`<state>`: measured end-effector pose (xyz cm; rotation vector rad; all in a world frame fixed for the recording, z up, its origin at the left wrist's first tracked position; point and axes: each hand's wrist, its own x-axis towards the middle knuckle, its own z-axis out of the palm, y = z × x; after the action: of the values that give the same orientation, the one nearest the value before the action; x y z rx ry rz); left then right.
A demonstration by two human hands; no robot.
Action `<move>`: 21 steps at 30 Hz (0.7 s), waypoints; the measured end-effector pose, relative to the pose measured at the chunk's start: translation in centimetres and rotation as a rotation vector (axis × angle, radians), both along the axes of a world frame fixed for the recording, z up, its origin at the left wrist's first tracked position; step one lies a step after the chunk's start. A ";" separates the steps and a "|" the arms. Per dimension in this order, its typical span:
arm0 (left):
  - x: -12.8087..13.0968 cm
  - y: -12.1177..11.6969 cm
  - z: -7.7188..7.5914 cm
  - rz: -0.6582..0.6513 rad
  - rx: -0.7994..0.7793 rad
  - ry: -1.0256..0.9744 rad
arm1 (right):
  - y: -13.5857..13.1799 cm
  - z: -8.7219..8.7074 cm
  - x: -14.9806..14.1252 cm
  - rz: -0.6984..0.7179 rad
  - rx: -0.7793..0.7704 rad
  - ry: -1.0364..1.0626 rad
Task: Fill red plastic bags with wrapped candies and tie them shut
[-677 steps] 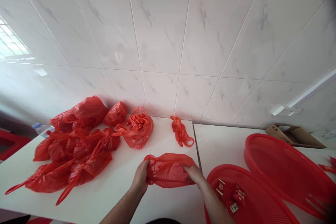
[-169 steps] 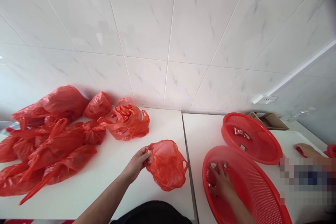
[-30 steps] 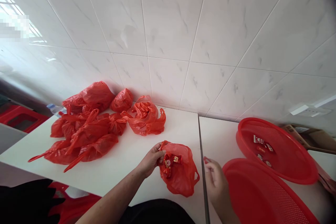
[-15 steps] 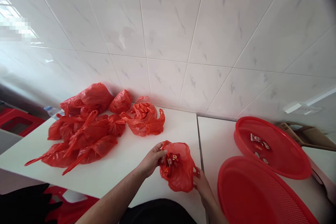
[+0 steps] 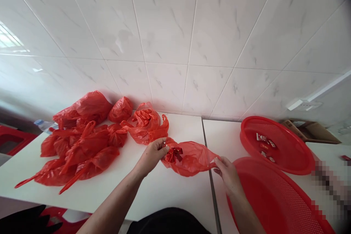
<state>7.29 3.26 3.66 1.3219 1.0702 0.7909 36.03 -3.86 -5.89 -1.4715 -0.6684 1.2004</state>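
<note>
While your hands stand well apart, your left hand point(image 5: 151, 156) pinches the near edge of a red plastic bag point(image 5: 192, 160) and your right hand point(image 5: 227, 175) pinches its far end, drawing it out low across the seam of two white tables point(image 5: 178, 197).

Item: red-wrapped sweets point(image 5: 172, 155), a small cluster at the bag's mouth, just beside your left hand.
Item: a heap of red plastic bags point(image 5: 85, 142), well to your left.
Item: a far red mesh basket point(image 5: 297, 164), holding more wrapped sweets point(image 5: 263, 142).
Item: a near red mesh basket point(image 5: 274, 201), under your right forearm.
</note>
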 end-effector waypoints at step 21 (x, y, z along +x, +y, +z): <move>0.1 -1.0 0.5 -0.019 0.630 0.704 | 3.6 3.6 -7.3 0.018 0.277 0.154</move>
<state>7.40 2.30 4.12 2.2478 1.4017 0.6823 28.72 -0.22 -2.34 -1.1336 -0.7118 1.1701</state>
